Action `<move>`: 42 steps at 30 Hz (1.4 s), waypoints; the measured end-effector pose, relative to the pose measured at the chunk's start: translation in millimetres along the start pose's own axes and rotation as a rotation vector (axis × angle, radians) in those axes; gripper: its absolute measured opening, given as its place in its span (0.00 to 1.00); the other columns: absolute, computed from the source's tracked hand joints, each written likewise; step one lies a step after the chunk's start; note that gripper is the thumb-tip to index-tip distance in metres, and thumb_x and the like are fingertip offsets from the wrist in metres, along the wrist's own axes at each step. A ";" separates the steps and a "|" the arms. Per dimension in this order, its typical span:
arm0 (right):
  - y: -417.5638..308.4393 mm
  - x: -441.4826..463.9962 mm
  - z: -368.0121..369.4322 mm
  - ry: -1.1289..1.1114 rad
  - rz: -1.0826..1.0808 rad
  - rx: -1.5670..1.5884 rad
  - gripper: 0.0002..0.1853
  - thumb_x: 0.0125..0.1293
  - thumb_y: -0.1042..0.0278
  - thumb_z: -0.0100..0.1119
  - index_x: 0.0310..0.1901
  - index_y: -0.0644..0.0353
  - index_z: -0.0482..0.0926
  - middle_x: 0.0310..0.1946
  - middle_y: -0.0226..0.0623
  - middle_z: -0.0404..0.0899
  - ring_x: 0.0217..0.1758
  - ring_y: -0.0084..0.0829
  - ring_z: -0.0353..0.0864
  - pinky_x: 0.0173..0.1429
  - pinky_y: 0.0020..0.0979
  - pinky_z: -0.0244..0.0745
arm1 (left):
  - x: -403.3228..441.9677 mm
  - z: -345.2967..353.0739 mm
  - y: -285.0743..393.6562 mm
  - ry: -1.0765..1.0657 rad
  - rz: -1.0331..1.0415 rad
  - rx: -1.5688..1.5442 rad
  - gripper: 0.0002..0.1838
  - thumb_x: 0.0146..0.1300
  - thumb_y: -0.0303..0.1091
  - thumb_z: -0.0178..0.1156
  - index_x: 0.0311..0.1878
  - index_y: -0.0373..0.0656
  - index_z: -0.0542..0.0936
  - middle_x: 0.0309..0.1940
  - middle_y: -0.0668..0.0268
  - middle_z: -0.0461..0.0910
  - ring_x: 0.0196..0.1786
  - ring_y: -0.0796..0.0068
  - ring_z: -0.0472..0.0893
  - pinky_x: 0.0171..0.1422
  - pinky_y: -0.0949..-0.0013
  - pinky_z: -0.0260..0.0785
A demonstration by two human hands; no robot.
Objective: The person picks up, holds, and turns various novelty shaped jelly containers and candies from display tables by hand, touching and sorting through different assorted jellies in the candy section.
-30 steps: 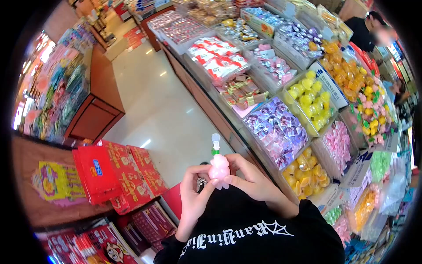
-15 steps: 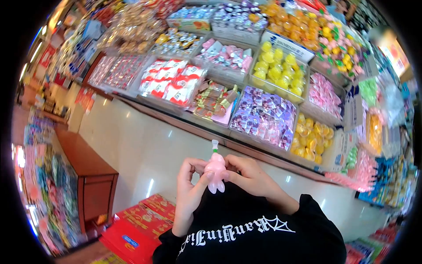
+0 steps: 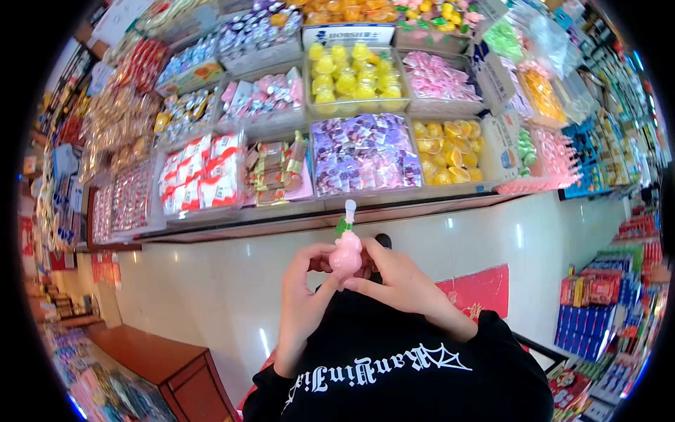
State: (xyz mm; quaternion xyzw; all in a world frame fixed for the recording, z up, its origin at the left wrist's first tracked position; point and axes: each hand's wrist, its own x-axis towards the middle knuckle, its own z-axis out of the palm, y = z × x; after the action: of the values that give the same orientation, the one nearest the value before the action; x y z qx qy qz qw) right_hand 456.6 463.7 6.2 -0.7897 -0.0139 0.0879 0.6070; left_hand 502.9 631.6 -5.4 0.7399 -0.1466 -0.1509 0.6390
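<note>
Between both hands, in front of my black shirt, is a small glossy pink figure-shaped container (image 3: 345,254). It has rounded lobes, a green part at its neck and a white spout pointing away from me. My left hand (image 3: 307,281) holds its left side with fingers and thumb bent in. On the other side, my right hand (image 3: 394,280) grips its lower right, with the thumb near its bottom end. Some fingertips are hidden behind the pink container.
Ahead stands a sweets display with clear bins: purple packets (image 3: 365,151), yellow jelly cups (image 3: 355,77), orange-slice cups (image 3: 448,151) and red-white packets (image 3: 202,172). A brown wooden cabinet (image 3: 151,359) is at lower left. Shelves of boxed goods (image 3: 587,327) stand at right.
My view has turned right, so the display now lies straighter ahead. The pink container has tipped in my hands; its two ear-like lobes no longer show and more of the green part does.
</note>
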 end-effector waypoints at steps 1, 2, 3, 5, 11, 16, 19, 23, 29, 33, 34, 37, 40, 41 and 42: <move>-1.9 -2.3 -0.1 0.037 0.019 0.007 0.22 0.62 0.58 0.56 0.50 0.67 0.65 0.32 0.41 0.77 0.36 0.35 0.79 0.41 0.31 0.72 | 2.6 1.9 -1.0 -0.022 0.014 0.000 0.15 0.53 0.26 0.62 0.45 0.37 0.73 0.35 0.63 0.77 0.37 0.76 0.75 0.46 0.72 0.67; -3.7 -3.7 -0.8 0.070 0.035 0.013 0.22 0.63 0.60 0.56 0.51 0.66 0.64 0.33 0.41 0.77 0.36 0.35 0.79 0.41 0.31 0.72 | 3.7 4.0 -3.0 -0.025 0.031 0.036 0.16 0.52 0.25 0.62 0.46 0.38 0.74 0.36 0.64 0.76 0.37 0.75 0.75 0.46 0.72 0.67; -3.7 -5.0 -1.0 0.087 0.029 0.008 0.22 0.63 0.60 0.56 0.51 0.66 0.64 0.33 0.41 0.77 0.36 0.35 0.79 0.41 0.31 0.72 | 4.2 5.8 -4.6 -0.023 0.045 0.072 0.17 0.51 0.24 0.63 0.46 0.39 0.74 0.37 0.64 0.76 0.37 0.74 0.75 0.46 0.71 0.67; 0.4 -5.9 0.0 0.134 0.062 0.016 0.22 0.63 0.63 0.55 0.53 0.66 0.63 0.34 0.44 0.77 0.38 0.35 0.79 0.42 0.31 0.72 | 7.2 7.5 -3.5 -0.035 0.090 0.078 0.17 0.51 0.24 0.63 0.46 0.40 0.74 0.37 0.63 0.75 0.37 0.73 0.76 0.45 0.71 0.67; 13.1 -5.1 -2.3 0.170 -0.008 0.393 0.21 0.67 0.65 0.50 0.57 0.65 0.60 0.38 0.36 0.75 0.40 0.24 0.76 0.42 0.26 0.71 | 12.0 12.3 6.7 -0.093 0.060 -0.079 0.17 0.54 0.20 0.59 0.49 0.36 0.71 0.42 0.63 0.75 0.44 0.76 0.74 0.52 0.72 0.65; 10.5 -0.6 -11.7 0.124 0.040 0.727 0.19 0.68 0.66 0.48 0.57 0.63 0.62 0.40 0.31 0.73 0.37 0.18 0.71 0.39 0.21 0.67 | 14.4 13.4 12.6 -0.115 0.038 -0.132 0.20 0.55 0.20 0.58 0.52 0.36 0.70 0.45 0.62 0.75 0.45 0.76 0.74 0.53 0.72 0.65; 16.0 4.3 -17.8 0.115 0.030 0.762 0.19 0.68 0.66 0.48 0.57 0.63 0.62 0.41 0.32 0.73 0.38 0.18 0.71 0.39 0.20 0.66 | 22.9 17.6 8.4 -0.121 0.052 -0.122 0.21 0.54 0.22 0.59 0.53 0.37 0.71 0.41 0.63 0.77 0.41 0.77 0.76 0.49 0.73 0.68; 24.7 9.5 -28.3 0.240 -0.006 0.718 0.18 0.68 0.65 0.48 0.57 0.62 0.63 0.45 0.32 0.71 0.43 0.19 0.71 0.41 0.20 0.67 | 40.1 30.9 6.7 -0.195 -0.014 -0.172 0.21 0.55 0.23 0.59 0.54 0.37 0.70 0.38 0.64 0.78 0.39 0.77 0.77 0.48 0.73 0.68; 65.5 24.2 -66.0 0.393 0.149 0.783 0.18 0.68 0.62 0.45 0.57 0.59 0.65 0.47 0.31 0.72 0.45 0.20 0.72 0.45 0.24 0.68 | 90.0 75.9 -13.5 -0.276 -0.052 -0.116 0.21 0.58 0.23 0.58 0.56 0.38 0.68 0.40 0.63 0.77 0.42 0.76 0.77 0.52 0.72 0.66; 127.2 49.2 -103.7 0.480 0.249 0.991 0.16 0.67 0.61 0.45 0.54 0.56 0.68 0.44 0.31 0.74 0.44 0.22 0.74 0.45 0.25 0.69 | 142.8 125.0 -52.6 -0.352 -0.105 -0.056 0.23 0.61 0.27 0.57 0.59 0.38 0.64 0.42 0.60 0.76 0.45 0.73 0.77 0.49 0.72 0.69; 142.0 53.1 -115.9 0.495 0.291 1.058 0.15 0.67 0.61 0.46 0.53 0.55 0.68 0.42 0.31 0.75 0.42 0.22 0.74 0.45 0.25 0.70 | 155.9 139.8 -70.5 -0.416 -0.105 -0.027 0.25 0.61 0.28 0.57 0.60 0.38 0.63 0.44 0.59 0.75 0.46 0.72 0.77 0.50 0.71 0.70; 200.9 64.2 -151.8 0.515 0.361 1.167 0.12 0.66 0.61 0.46 0.47 0.53 0.70 0.38 0.30 0.76 0.40 0.25 0.75 0.44 0.28 0.70 | 195.4 186.1 -111.6 -0.525 -0.166 -0.019 0.30 0.60 0.31 0.59 0.63 0.38 0.60 0.49 0.56 0.72 0.47 0.68 0.76 0.53 0.68 0.70; 247.1 77.2 -192.5 0.572 0.503 1.237 0.12 0.65 0.59 0.48 0.46 0.54 0.71 0.39 0.35 0.76 0.42 0.31 0.75 0.47 0.34 0.70 | 234.9 224.2 -104.2 -0.608 -0.446 -0.061 0.29 0.61 0.38 0.58 0.63 0.42 0.61 0.48 0.61 0.73 0.47 0.72 0.76 0.48 0.74 0.70; 254.2 82.0 -211.3 0.568 0.489 1.232 0.12 0.65 0.59 0.48 0.46 0.54 0.71 0.39 0.35 0.76 0.42 0.31 0.75 0.47 0.34 0.70 | 253.0 235.3 -105.2 -0.605 -0.431 -0.058 0.29 0.61 0.38 0.58 0.63 0.42 0.61 0.48 0.61 0.73 0.47 0.72 0.76 0.48 0.74 0.70; 250.2 88.2 -232.1 0.561 0.495 1.198 0.12 0.64 0.59 0.49 0.45 0.54 0.72 0.39 0.35 0.76 0.42 0.31 0.75 0.46 0.33 0.71 | 274.1 244.6 -99.7 -0.645 -0.487 -0.121 0.29 0.61 0.40 0.58 0.63 0.43 0.61 0.47 0.63 0.73 0.47 0.74 0.75 0.47 0.75 0.69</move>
State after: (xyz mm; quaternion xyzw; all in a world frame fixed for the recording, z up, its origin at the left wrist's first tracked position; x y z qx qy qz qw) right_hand 558.4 187.4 -187.6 -0.2925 0.3739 0.0089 0.8801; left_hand 654.7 312.9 -147.7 0.6286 -0.1509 -0.5307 0.5482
